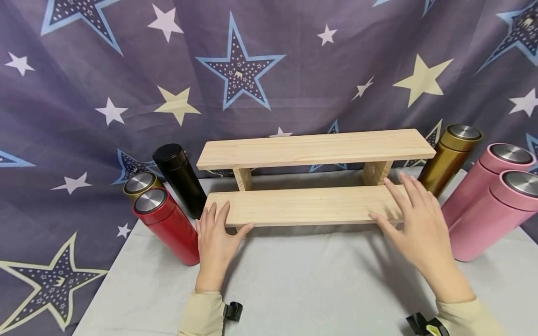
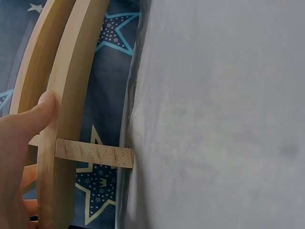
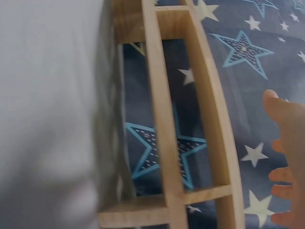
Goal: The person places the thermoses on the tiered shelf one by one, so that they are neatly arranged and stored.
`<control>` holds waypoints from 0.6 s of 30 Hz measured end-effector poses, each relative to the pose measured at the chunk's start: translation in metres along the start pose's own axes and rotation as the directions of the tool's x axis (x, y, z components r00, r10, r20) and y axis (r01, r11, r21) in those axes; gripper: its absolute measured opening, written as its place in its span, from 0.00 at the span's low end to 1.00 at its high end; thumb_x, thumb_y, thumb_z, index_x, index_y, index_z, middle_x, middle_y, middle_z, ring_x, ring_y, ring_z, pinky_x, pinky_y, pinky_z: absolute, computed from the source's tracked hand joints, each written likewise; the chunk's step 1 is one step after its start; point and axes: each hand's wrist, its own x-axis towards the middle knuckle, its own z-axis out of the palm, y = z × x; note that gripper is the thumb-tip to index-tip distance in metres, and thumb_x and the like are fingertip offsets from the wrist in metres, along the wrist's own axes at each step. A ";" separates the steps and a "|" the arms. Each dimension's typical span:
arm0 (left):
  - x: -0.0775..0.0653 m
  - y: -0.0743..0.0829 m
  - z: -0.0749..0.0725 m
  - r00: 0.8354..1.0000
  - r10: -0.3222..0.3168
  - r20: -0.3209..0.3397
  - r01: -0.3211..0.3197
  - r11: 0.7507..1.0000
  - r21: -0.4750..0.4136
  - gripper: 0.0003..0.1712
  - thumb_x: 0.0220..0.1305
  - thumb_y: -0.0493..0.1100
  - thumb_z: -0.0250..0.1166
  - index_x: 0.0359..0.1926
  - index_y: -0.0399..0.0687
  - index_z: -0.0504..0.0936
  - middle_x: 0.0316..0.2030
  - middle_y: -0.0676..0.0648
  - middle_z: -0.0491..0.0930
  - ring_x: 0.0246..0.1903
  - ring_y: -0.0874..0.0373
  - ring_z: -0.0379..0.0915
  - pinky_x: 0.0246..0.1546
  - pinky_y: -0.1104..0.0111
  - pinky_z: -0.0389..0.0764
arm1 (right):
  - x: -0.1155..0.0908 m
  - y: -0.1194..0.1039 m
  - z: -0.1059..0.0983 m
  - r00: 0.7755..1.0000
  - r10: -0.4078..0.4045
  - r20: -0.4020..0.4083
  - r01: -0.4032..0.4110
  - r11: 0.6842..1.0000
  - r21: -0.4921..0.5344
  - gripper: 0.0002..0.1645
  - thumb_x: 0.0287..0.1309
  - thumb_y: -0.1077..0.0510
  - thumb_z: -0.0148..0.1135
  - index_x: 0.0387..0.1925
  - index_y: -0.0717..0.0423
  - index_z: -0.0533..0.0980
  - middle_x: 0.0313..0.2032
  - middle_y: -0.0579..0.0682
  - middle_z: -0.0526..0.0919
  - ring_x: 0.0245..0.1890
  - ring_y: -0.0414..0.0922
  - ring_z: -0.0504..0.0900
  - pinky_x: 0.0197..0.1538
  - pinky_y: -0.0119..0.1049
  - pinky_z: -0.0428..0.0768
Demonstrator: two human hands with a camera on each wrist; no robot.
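Resting spread, the left hand (image 1: pixel 216 245) is touching the two-tier wooden shelf (image 1: pixel 300 206) standing near the back of the table (image 1: pixel 307 284), probably light, stiff, best gripped at both ends; the right hand (image 1: pixel 422 228) is hovering, fingers spread.

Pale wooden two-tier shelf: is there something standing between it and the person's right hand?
Nothing visible: only open space separates the right hand from the shelf. Two pink cylindrical bottles stand on the hand's outer side.
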 end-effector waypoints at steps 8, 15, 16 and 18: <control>-0.001 -0.002 0.002 1.000 0.011 -0.009 -0.011 1.000 0.004 0.46 0.46 0.64 0.77 0.62 0.44 0.78 0.66 0.31 0.66 0.69 0.34 0.54 0.68 0.39 0.50 | 0.006 0.009 -0.025 0.968 -0.056 -0.245 0.070 0.996 0.047 0.52 0.57 0.21 0.50 0.66 0.56 0.73 0.68 0.57 0.69 0.69 0.59 0.64 0.71 0.55 0.57; -0.002 -0.002 0.002 1.000 0.016 -0.017 -0.016 1.000 0.005 0.45 0.46 0.64 0.76 0.61 0.44 0.79 0.65 0.31 0.67 0.69 0.35 0.54 0.68 0.39 0.51 | 0.008 0.020 -0.058 0.929 -0.069 -0.363 0.093 0.995 0.048 0.51 0.56 0.22 0.55 0.60 0.62 0.76 0.65 0.58 0.73 0.66 0.60 0.68 0.71 0.50 0.58; -0.002 -0.002 0.002 1.000 0.018 -0.019 -0.018 1.000 0.005 0.45 0.46 0.64 0.77 0.61 0.44 0.79 0.65 0.31 0.67 0.69 0.34 0.54 0.68 0.39 0.51 | 0.007 0.022 -0.062 0.927 -0.060 -0.370 0.086 0.995 0.053 0.52 0.56 0.22 0.55 0.60 0.62 0.76 0.65 0.58 0.73 0.67 0.60 0.67 0.72 0.49 0.58; -0.002 -0.001 0.001 1.000 0.021 -0.023 -0.020 1.000 0.005 0.45 0.46 0.64 0.77 0.61 0.44 0.79 0.65 0.30 0.67 0.69 0.34 0.55 0.68 0.39 0.51 | 0.007 0.024 -0.069 0.918 -0.042 -0.394 0.080 0.994 0.080 0.53 0.54 0.22 0.57 0.59 0.64 0.76 0.65 0.60 0.73 0.67 0.59 0.67 0.72 0.49 0.57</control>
